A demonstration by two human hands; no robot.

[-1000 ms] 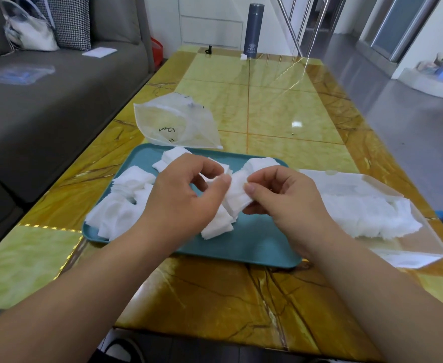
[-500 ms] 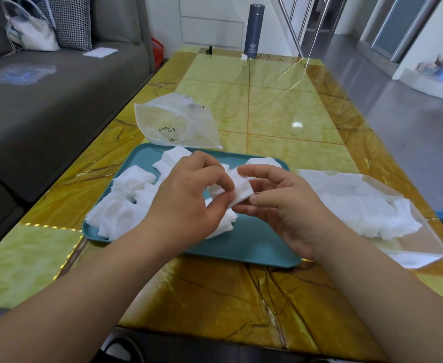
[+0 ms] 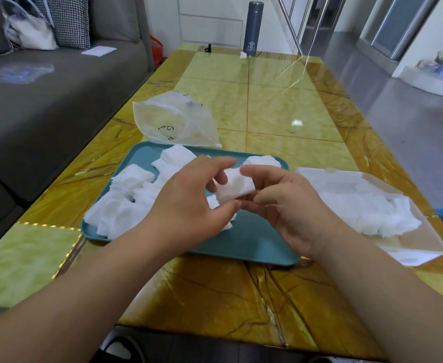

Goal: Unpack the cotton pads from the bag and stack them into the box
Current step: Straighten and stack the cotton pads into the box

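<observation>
**Both hands on one pad stack, over the tray**

Left hand (image 3: 189, 205) and right hand (image 3: 285, 209) meet over the middle of the teal tray (image 3: 254, 241). Between them is a small pad stack (image 3: 234, 187), white and roughly squared up, held clear of the tray.
- Left: thumb and curled fingers pinch the stack's left side.
- Right: thumb on top, fingers curled under the right side.
- Both grips are narrow, with the fingers closed on the stack.

Loose pads (image 3: 126, 203) lie in a messy spread on the left half of the tray, with a few more at its far edge.

Box (image 3: 422, 243): clear plastic, just right of the tray, on the yellow marble table (image 3: 280, 100). It holds a heap of pads (image 3: 359, 209), piled rather than neatly stacked.

Bag (image 3: 173, 121): clear plastic, crumpled, at the tray's far left corner. Touching or overlapping the rim, cannot tell which.

Writing:
- Black marks on the bag (image 3: 166, 128) are too small and warped to read.
- Grey flask (image 3: 251, 27), upright at the far end of the table, has a pale logo low on its body. Unreadable.

Grey sofa (image 3: 44, 106) sits left of the table. On it are a white handbag (image 3: 29, 34), a houndstooth cushion (image 3: 71, 22), a white sheet of paper (image 3: 98, 51) and a clear plastic packet (image 3: 18, 73)
</observation>
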